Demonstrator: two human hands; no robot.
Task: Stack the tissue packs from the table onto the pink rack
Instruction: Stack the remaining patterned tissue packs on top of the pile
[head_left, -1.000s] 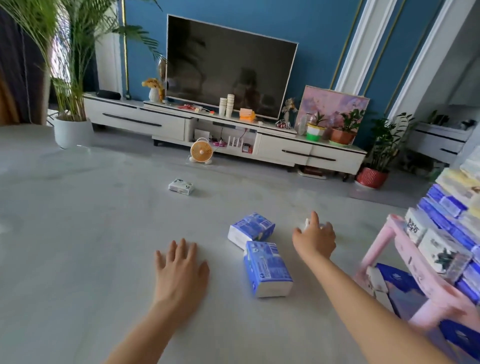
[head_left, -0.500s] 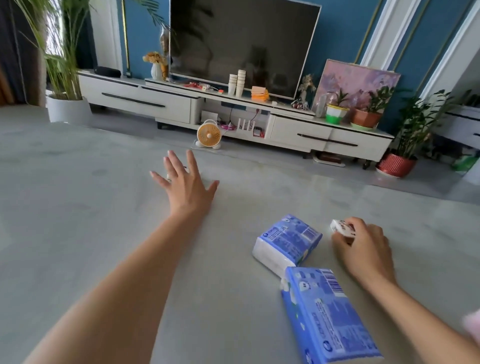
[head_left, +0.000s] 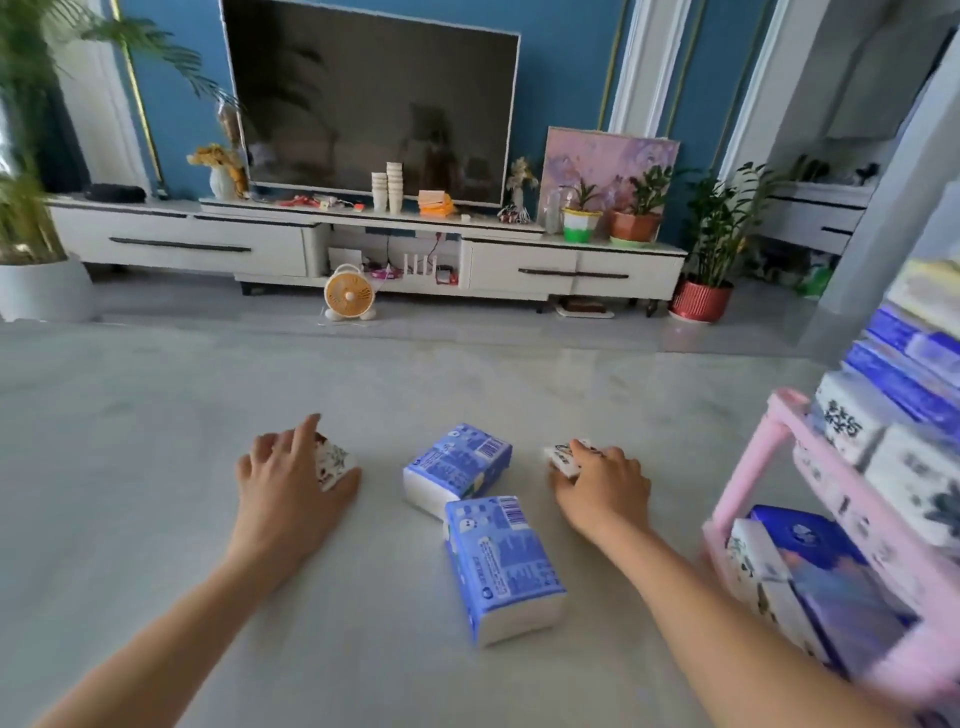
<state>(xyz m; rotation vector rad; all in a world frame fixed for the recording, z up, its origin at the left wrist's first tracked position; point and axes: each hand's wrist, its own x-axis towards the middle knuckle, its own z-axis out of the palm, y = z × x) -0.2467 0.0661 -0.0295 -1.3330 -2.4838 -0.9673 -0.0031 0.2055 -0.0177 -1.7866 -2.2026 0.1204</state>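
Two hands now grasp packs: the left hand (head_left: 291, 488), spread flat a moment ago, has curled its fingers round a small white patterned tissue pack (head_left: 336, 461) on the grey table (head_left: 130, 467); the right hand (head_left: 605, 491) still clutches another small white pack (head_left: 563, 458) near the pink plastic rack (head_left: 753, 467).

- pink rack (head_left: 748, 467): shelves loaded with blue and white printed packs.
- far blue pack (head_left: 457, 465) and near blue pack (head_left: 501, 566): lying flat, corners touching, left of the rack.
- right white pack (head_left: 563, 457): small, nearest the rack, gripped by the right hand (head_left: 602, 488).
- left white pack (head_left: 335, 462): farthest from the rack, gripped by the left hand (head_left: 288, 483).
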